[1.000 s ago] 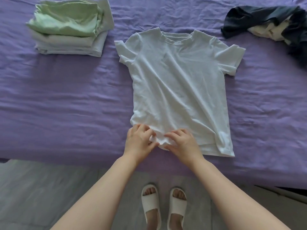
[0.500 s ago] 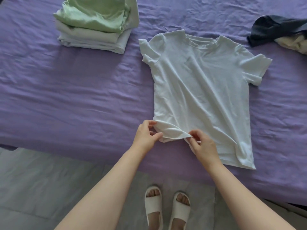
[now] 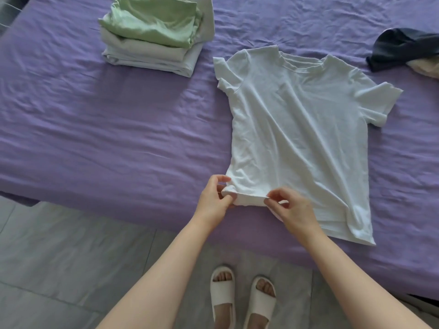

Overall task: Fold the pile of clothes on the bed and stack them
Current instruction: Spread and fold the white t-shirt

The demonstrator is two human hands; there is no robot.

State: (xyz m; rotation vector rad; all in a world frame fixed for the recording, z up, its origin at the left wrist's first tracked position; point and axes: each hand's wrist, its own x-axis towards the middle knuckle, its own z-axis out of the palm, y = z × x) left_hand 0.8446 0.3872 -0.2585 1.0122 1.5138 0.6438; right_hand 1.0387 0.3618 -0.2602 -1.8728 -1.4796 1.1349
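Head view: hem of white T-shirt [image 3: 297,138], frame centre, is pinched by left hand [image 3: 213,200] and right hand [image 3: 293,210]; smoothing step, fold required next

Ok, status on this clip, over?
Left hand, right hand both pinching white T-shirt hem. Folded stack far left. Nothing in the way.
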